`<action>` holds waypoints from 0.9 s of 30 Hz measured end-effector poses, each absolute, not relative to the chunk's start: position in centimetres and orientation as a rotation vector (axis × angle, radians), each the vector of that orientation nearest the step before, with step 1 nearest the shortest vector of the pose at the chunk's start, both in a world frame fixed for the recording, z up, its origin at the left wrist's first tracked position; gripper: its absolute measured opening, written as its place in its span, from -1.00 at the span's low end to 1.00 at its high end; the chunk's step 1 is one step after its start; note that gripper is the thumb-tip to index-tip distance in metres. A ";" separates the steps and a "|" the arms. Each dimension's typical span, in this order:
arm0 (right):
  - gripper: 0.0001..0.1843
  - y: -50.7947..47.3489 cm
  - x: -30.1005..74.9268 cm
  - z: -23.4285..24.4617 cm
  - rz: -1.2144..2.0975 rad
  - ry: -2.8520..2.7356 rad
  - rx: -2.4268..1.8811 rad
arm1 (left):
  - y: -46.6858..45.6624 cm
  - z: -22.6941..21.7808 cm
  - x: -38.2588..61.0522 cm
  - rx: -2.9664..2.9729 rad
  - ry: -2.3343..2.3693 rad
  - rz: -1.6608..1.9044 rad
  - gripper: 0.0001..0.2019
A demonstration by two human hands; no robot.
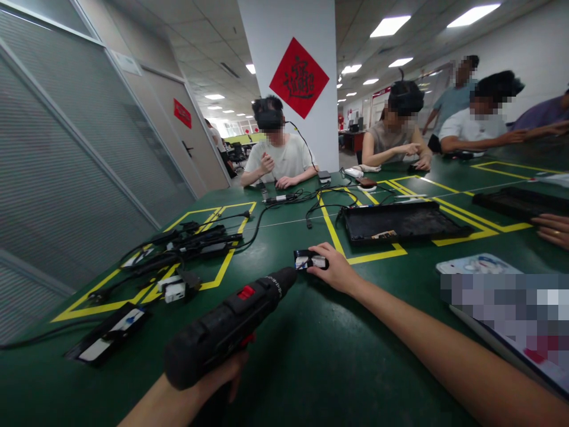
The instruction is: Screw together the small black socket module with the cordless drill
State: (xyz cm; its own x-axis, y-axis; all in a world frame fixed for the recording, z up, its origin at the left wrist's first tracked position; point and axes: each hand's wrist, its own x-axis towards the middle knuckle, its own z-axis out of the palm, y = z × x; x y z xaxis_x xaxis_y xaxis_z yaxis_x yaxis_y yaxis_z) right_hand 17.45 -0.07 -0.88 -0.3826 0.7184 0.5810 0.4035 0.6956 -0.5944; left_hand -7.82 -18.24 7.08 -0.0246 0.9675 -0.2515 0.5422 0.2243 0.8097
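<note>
My left hand (222, 375) is wrapped round the grip of a black power drill (231, 323) with a red switch. The drill's nose points at a small black and white part (306, 260) on the green table (311, 356). My right hand (334, 270) reaches across the table and pinches that small part, holding it against the surface right at the drill's tip.
A black tray (400, 222) lies beyond my right hand inside yellow tape lines. Cables, adapters and black devices (191, 243) lie at the left. A co-worker's hand (551, 228) rests at the right edge. Other people sit at the far side of the table.
</note>
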 end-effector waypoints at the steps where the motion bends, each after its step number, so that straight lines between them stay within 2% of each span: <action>1: -0.61 -0.1 17.5 -0.9 0.452 -2.019 -0.860 | -18.3 7.4 -7.7 1.428 1.673 0.660 -0.64; 27: -0.61 0.5 17.6 -1.2 0.503 -2.014 -0.802 | -18.4 8.6 -7.7 1.492 1.544 0.610 -0.66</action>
